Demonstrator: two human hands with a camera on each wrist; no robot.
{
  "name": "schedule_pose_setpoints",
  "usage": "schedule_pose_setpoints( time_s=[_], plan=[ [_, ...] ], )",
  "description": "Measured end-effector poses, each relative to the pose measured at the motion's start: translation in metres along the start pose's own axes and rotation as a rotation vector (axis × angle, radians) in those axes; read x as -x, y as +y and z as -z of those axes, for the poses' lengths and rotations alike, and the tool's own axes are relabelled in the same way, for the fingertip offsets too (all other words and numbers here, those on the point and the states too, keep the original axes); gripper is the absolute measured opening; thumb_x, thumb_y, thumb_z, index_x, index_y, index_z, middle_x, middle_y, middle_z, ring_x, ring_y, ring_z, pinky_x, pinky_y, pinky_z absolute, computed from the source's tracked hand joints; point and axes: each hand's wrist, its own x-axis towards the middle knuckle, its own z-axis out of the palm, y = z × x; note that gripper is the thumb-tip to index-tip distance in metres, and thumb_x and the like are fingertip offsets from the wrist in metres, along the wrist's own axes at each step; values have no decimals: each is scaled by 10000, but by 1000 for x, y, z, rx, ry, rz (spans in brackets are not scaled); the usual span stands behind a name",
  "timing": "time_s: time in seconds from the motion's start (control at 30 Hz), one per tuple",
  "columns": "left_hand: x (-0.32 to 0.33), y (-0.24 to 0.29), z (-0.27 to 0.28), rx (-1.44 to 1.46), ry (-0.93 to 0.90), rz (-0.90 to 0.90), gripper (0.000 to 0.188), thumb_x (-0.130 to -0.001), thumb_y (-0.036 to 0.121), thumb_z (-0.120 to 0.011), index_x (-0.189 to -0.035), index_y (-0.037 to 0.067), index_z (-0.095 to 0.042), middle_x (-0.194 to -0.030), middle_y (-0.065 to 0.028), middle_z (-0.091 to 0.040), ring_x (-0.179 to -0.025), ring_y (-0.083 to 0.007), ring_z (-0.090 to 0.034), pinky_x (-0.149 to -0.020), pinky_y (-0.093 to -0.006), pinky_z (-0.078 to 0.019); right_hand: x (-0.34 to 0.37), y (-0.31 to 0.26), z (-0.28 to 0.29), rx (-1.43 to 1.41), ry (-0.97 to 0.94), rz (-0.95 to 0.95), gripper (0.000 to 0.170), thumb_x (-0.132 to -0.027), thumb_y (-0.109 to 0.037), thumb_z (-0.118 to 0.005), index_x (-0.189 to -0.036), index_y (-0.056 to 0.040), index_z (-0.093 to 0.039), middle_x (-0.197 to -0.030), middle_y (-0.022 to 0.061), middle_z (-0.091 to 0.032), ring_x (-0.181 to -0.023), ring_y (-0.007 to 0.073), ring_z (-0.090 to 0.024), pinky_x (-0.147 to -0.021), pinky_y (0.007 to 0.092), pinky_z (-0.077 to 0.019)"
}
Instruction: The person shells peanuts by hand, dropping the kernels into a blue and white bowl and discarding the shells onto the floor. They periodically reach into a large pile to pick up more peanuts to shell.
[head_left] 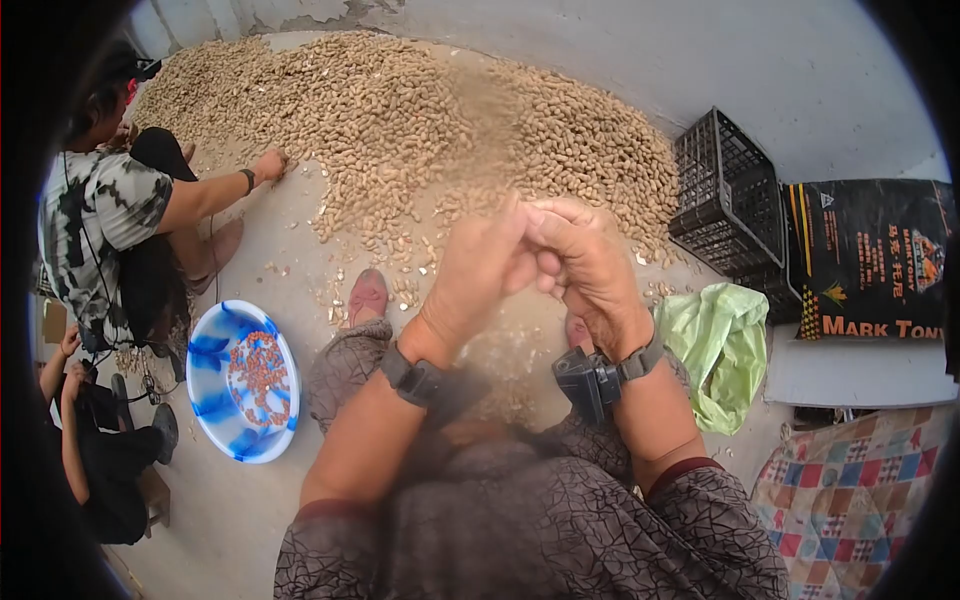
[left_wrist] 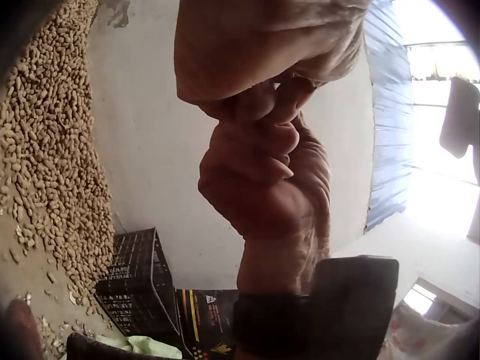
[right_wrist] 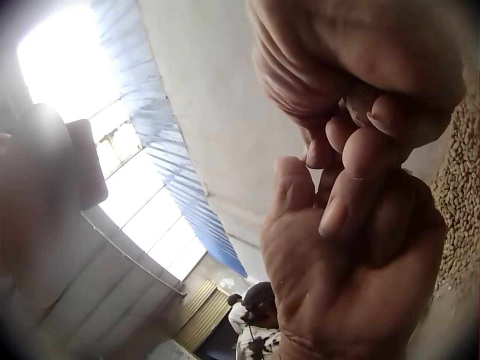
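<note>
My left hand (head_left: 475, 275) and right hand (head_left: 592, 265) meet in front of my body, fingertips touching. The left wrist view has the left hand (left_wrist: 262, 45) above and the right hand (left_wrist: 266, 187) below, with bent fingers. In the right wrist view, a small tan bit resembling a peanut (right_wrist: 358, 101) shows among the curled fingers of the right hand (right_wrist: 367, 45). The left hand (right_wrist: 337, 262) presses its bent fingers up against it; what lies inside them is hidden. Beyond the hands spreads a big heap of unshelled peanuts (head_left: 370, 120).
A blue and white basin (head_left: 208, 375) holding reddish shelled peanuts stands at left. A seated person (head_left: 125, 200) reaches toward the heap; another person (head_left: 100, 470) sits lower left. At right are a black crate (head_left: 728, 190), a printed black bag (head_left: 870, 260) and a green plastic bag (head_left: 715, 350).
</note>
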Motion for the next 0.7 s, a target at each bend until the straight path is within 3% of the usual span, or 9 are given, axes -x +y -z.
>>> schedule_pose_setpoints(
  time_s=[0.07, 0.17, 0.3, 0.37, 0.47, 0.7],
  plan=[
    [-3, 2, -4, 304, -47, -21, 338, -955, 244, -381, -891, -20, -582, -674, -11, -556, -532, -66, -457, -495, -205, -381, -8, 3, 7, -133, -84, -28, 279, -870, -244, -564, -818, 24, -623, -597, 39, -581, -428, 54, -476, -358, 169, -318],
    [-6, 4, -2, 377, -132, -53, 289, -943, 195, -405, -979, -38, -572, -723, -1, -541, -564, -55, -455, -513, -184, -384, -11, 10, 8, -239, -68, -10, 267, -874, -243, -572, -804, 10, -621, -608, 26, -576, -426, 50, -459, -352, 172, -312],
    [-9, 0, -2, 396, 3, -50, 261, -935, 161, -422, -1024, -36, -569, -702, 26, -518, -571, -31, -435, -512, -169, -363, -14, 6, 10, -172, 26, 81, 257, -857, -249, -597, -824, 4, -631, -628, 17, -583, -437, 42, -453, -359, 163, -312],
    [-10, 4, -4, 313, 159, -54, 233, -927, 120, -430, -1055, -24, -562, -702, 36, -506, -592, -11, -425, -525, -162, -352, -14, 3, 15, 60, 132, 91, 215, -855, -221, -625, -867, -6, -612, -683, 32, -602, -426, 29, -421, -358, 154, -288],
    [-9, 1, -6, 199, 159, -108, 249, -938, 121, -415, -1109, -20, -530, -682, 22, -489, -511, -8, -363, -432, -135, -291, -12, 5, 15, 78, 95, 106, 194, -844, -197, -634, -854, -4, -617, -677, 47, -613, -427, 32, -423, -366, 153, -288],
    [-8, -1, -11, 269, 99, -130, 243, -943, 120, -399, -1100, -2, -538, -643, 41, -463, -505, -6, -360, -431, -137, -291, -14, 12, 12, -51, 39, 93, 168, -840, -167, -629, -804, -4, -612, -636, 72, -610, -429, 36, -422, -372, 155, -288]
  ],
)
